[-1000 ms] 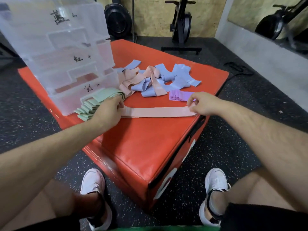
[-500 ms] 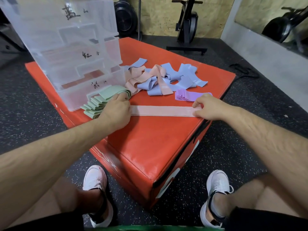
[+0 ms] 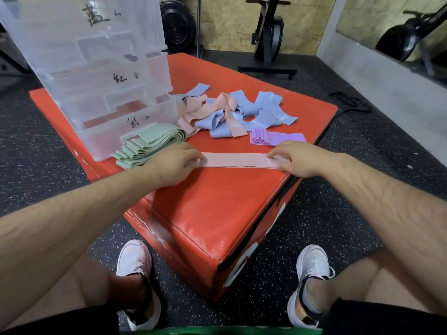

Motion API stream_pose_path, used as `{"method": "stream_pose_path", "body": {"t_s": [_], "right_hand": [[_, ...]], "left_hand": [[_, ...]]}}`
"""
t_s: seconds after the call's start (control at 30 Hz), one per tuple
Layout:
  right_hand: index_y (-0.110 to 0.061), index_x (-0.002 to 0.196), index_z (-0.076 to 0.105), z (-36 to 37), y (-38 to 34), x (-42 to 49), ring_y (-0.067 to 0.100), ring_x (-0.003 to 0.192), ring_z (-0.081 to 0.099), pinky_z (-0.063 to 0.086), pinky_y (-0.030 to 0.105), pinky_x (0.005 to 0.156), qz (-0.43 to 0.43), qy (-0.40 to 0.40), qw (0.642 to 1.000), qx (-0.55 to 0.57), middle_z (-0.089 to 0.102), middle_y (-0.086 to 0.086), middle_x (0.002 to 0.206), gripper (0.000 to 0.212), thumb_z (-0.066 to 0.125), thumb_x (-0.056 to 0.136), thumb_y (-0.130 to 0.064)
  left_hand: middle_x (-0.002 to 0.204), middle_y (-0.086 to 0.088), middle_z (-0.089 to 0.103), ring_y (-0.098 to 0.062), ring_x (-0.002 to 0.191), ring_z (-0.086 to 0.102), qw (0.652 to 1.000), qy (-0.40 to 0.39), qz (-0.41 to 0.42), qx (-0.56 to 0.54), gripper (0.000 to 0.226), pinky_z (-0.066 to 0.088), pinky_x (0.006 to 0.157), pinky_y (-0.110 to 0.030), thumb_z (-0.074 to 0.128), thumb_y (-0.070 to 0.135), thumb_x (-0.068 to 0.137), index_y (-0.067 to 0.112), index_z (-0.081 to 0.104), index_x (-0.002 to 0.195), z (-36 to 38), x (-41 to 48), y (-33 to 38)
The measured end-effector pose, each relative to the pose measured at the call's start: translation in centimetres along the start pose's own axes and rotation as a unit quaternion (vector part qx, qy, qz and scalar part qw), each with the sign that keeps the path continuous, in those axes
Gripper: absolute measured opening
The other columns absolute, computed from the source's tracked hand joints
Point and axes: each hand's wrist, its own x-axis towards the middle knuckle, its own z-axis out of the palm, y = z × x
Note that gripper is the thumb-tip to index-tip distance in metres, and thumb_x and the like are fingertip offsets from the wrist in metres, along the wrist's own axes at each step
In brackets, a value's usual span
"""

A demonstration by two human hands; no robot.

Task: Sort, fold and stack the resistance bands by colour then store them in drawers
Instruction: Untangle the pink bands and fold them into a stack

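A pink band [image 3: 238,160] lies flat and stretched out on the red box [image 3: 217,209]. My left hand [image 3: 173,163] presses on its left end and my right hand [image 3: 298,159] pinches its right end. Behind my left hand sits a stack of folded green bands [image 3: 150,145]. A small folded purple stack [image 3: 275,137] lies behind my right hand. Farther back is a tangled heap of blue bands [image 3: 263,110] and pink bands [image 3: 200,112]. A clear plastic drawer unit [image 3: 101,76] with handwritten labels stands at the back left of the box.
The box stands on dark speckled gym flooring [image 3: 338,209]. My two white shoes [image 3: 134,262] rest on the floor by the near corner. Exercise bikes [image 3: 268,37] stand against the far wall, and a black strap [image 3: 348,100] lies on the floor to the right.
The pink band stays flat between my hands. My fingers have slid inward along it, smoothing it, and my head has moved closer and tilted slightly.
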Motion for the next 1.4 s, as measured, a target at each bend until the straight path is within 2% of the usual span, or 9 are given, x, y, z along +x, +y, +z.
{"method": "stream_pose_path", "body": {"t_s": [0.23,0.4,0.57,0.8,1.0,1.13,1.27,1.33,1.4], "right_hand": [[-0.041,0.138,0.053,-1.0,-1.6,0.7,0.023,0.132,0.047,0.039,0.043,0.110,-0.016,0.041,0.999,-0.024,0.053,-0.007,0.142,0.048,0.055,0.091,-0.050],[-0.036,0.138,0.056,-1.8,-4.4,3.0,0.024,0.135,0.040,0.032,0.042,0.112,-0.044,0.079,0.995,-0.032,0.048,-0.010,0.148,0.041,0.053,0.098,-0.046],[-0.038,0.137,0.056,-2.0,-6.1,6.1,0.028,0.138,0.033,0.027,0.043,0.111,-0.023,0.042,0.995,-0.088,0.037,-0.009,0.157,0.039,0.047,0.100,-0.044],[-0.026,0.147,0.046,-1.9,-5.9,9.0,0.030,0.140,0.031,0.028,0.044,0.112,-0.007,-0.011,0.990,-0.144,0.027,-0.006,0.163,0.048,0.045,0.100,-0.038],[-0.029,0.145,0.044,-2.2,-5.3,9.4,0.029,0.129,0.040,0.032,0.043,0.106,-0.024,0.011,0.996,-0.088,0.048,-0.004,0.147,0.048,0.048,0.097,-0.030],[-0.033,0.138,0.053,-3.5,-5.5,8.8,0.031,0.124,0.047,0.038,0.044,0.102,-0.006,0.044,0.999,0.005,0.059,0.000,0.132,0.043,0.047,0.096,-0.025],[-0.014,0.119,0.064,-4.5,-5.7,7.8,0.028,0.101,0.062,0.050,0.042,0.090,0.000,0.070,0.989,0.128,0.066,0.002,0.094,0.029,0.044,0.099,-0.021],[-0.016,0.121,0.066,-5.0,-6.2,7.1,0.021,0.090,0.063,0.050,0.037,0.088,0.002,0.082,0.979,0.186,0.062,-0.010,0.084,0.029,0.045,0.101,-0.023],[-0.026,0.123,0.066,-5.3,-6.9,6.6,0.011,0.083,0.063,0.050,0.032,0.086,-0.008,0.098,0.967,0.234,0.063,-0.018,0.087,0.029,0.048,0.101,-0.021]], "left_hand": [[0.119,0.009,0.062,-0.019,0.112,0.060,0.998,0.012,-0.047,0.025,0.047,0.050,0.093,-0.044,0.038,0.060,0.085,0.034,0.069,0.108,-0.4,0.2,1.6],[0.123,0.011,0.061,-0.018,0.115,0.058,0.997,-0.005,-0.041,0.064,0.036,0.047,0.097,-0.040,0.044,0.045,0.089,0.036,0.065,0.117,-0.2,3.6,3.6],[0.117,0.003,0.062,-0.025,0.111,0.057,0.997,-0.049,-0.023,0.056,0.055,0.046,0.093,-0.043,0.031,0.048,0.076,0.029,0.067,0.113,-0.7,7.5,4.7],[0.121,0.003,0.059,-0.024,0.117,0.052,0.989,-0.119,-0.064,0.052,0.043,0.045,0.094,-0.045,0.039,0.039,0.082,0.035,0.064,0.118,-1.3,10.6,4.7],[0.109,0.003,0.054,-0.025,0.108,0.054,0.989,-0.116,-0.089,0.019,0.037,0.042,0.085,-0.034,0.043,0.025,0.089,0.041,0.064,0.116,-1.4,11.7,3.3],[0.129,-0.001,0.056,-0.024,0.116,0.054,0.988,-0.086,-0.124,-0.008,0.037,0.043,0.096,-0.030,0.042,0.019,0.097,0.027,0.060,0.128,-2.2,11.8,3.2],[0.122,0.006,0.054,-0.012,0.102,0.045,0.988,-0.049,-0.146,-0.031,0.034,0.024,0.075,-0.013,0.041,0.017,0.099,0.018,0.057,0.130,-2.6,11.4,3.2],[0.114,0.002,0.061,-0.013,0.096,0.051,0.986,-0.036,-0.153,-0.057,0.026,0.032,0.079,-0.017,0.044,0.022,0.099,0.020,0.061,0.119,-2.8,11.4,3.2],[0.105,0.003,0.063,-0.021,0.096,0.061,0.979,-0.021,-0.180,-0.091,0.013,0.046,0.088,-0.033,0.048,0.030,0.098,0.029,0.060,0.103,-3.1,11.8,3.1]]}}
